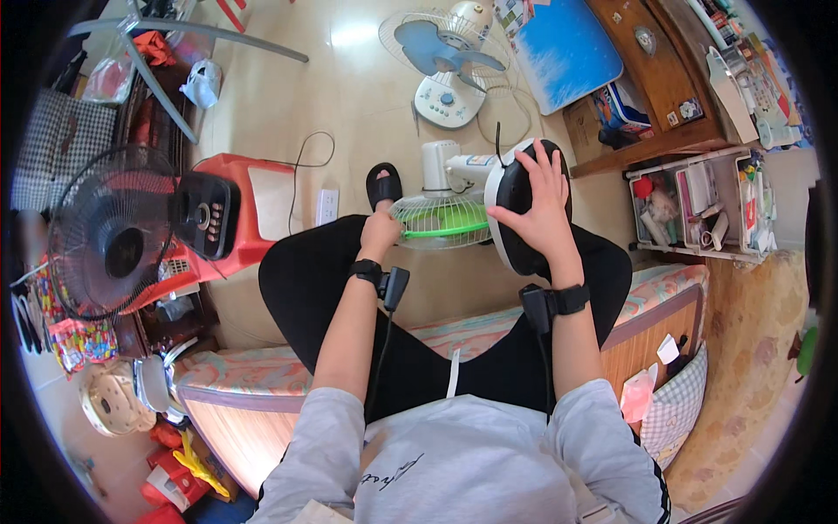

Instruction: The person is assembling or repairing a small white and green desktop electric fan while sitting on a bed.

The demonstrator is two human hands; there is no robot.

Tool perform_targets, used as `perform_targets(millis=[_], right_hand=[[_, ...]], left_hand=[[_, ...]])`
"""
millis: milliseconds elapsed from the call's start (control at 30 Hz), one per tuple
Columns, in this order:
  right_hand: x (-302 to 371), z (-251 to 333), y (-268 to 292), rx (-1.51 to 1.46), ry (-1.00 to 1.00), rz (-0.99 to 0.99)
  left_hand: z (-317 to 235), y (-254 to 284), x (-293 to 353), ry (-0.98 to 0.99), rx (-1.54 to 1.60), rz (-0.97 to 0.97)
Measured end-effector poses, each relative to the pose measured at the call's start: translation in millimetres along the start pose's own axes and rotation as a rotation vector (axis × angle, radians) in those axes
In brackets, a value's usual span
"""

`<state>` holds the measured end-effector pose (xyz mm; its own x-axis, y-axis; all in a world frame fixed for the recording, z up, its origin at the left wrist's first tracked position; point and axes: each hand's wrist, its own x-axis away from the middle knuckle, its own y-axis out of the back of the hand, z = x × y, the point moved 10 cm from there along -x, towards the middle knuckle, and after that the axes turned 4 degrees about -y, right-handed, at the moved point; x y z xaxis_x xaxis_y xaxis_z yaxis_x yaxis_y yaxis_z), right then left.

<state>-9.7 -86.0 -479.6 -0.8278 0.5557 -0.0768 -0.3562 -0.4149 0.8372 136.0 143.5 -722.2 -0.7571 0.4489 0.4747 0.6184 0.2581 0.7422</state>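
A white table fan (pixel 441 168) with green blades lies on its side in front of my knees. My left hand (pixel 381 232) is closed on the near left rim of its wire guard. Against the black underside of its base, my right hand (pixel 539 194) presses with fingers spread, the thumb at the white rim and the fingertips towards the far edge. The guard partly hides the green blades (pixel 449 220). A dark cord end sticks up beside the base.
Another white fan (pixel 448 101) with blue-grey blades lies ahead on the floor. A black fan (pixel 206 215) rests on a red stool (pixel 253 188) at left. A white power strip (pixel 326 207) is near my foot. A drawer cart (pixel 694 210) and wooden cabinet (pixel 655 79) stand right.
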Motion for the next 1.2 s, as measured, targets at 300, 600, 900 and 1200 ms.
perform_targets(millis=[300,600,900,1200], right_hand=[[-11,3,6,-0.098,-0.038,0.1],[-23,-27,5,-0.147,-0.147,0.189],[-11,-53,-16,-0.279,-0.173,0.208],[-23,-53,-10,-0.309,-0.064,0.183]], left_hand=[[-28,9,-110,-0.159,0.354,0.189],[-40,-32,-206,-0.131,0.24,0.322],[-48,-81,-294,-0.262,0.051,0.21],[-15,-138,-346,-0.383,-0.219,0.259]])
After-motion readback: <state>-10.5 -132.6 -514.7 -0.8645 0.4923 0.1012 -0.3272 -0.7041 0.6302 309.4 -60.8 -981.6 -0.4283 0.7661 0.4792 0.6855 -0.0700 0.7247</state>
